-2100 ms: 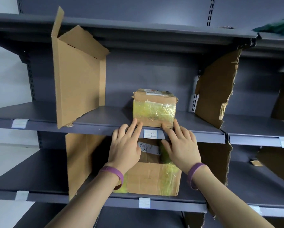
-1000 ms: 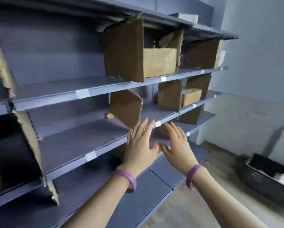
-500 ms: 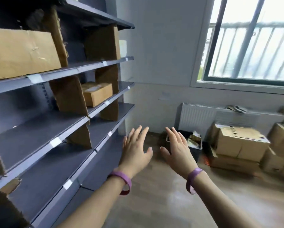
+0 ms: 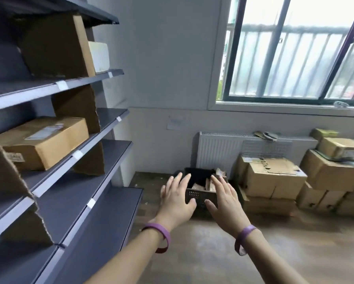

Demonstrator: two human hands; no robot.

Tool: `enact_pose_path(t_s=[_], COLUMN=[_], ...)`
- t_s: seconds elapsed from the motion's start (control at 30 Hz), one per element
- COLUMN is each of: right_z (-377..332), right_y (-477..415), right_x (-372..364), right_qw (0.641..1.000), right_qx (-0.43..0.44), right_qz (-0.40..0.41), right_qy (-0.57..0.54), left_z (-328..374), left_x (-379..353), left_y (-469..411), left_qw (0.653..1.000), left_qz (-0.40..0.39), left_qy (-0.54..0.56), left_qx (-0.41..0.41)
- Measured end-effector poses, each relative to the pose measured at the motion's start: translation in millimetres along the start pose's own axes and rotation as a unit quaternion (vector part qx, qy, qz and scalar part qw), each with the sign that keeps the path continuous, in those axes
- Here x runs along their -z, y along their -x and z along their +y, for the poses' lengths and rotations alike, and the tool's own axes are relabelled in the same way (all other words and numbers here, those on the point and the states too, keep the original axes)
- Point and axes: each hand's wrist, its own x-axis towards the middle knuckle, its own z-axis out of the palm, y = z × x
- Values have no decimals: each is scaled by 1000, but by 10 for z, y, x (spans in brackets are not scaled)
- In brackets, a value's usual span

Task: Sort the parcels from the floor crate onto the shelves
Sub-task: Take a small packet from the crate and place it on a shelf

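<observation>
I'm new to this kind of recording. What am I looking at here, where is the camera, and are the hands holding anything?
There is no machine here. A person works with bare hands, and the only camera sits on their head, looking forward and down, so the two arms coming in from below are the wearer's own.

The left hand and right hand are both open with fingers spread. They hold nothing and are stretched toward a dark crate on the floor with parcels inside.

On the left are grey shelves split by cardboard dividers. A brown parcel lies on one shelf and a white parcel sits higher up. Stacked boxes stand by the radiator under the window.
</observation>
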Motion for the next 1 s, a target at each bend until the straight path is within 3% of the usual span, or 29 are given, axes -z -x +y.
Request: enact_pose_path(t_s=[0.27, 0.8, 1.0], right_z=[799, 2814, 3371], right_y=[-974, -3603, -4264], right_x=[-189, -347, -517], right_qw=[998, 997, 995], right_qx=[-58, -48, -77], right_qz=[-3, -35, -57], right_qy=[-8, -46, -36], left_z=[50, 332, 358], left_x=[-396, -1511, -1822], left_y=[-1254, -4010, -4958], left_qw=[1000, 996, 997], left_qz=[-25, -57, -50], left_qy=[15, 3, 22], left_qx=[-13, 69, 49])
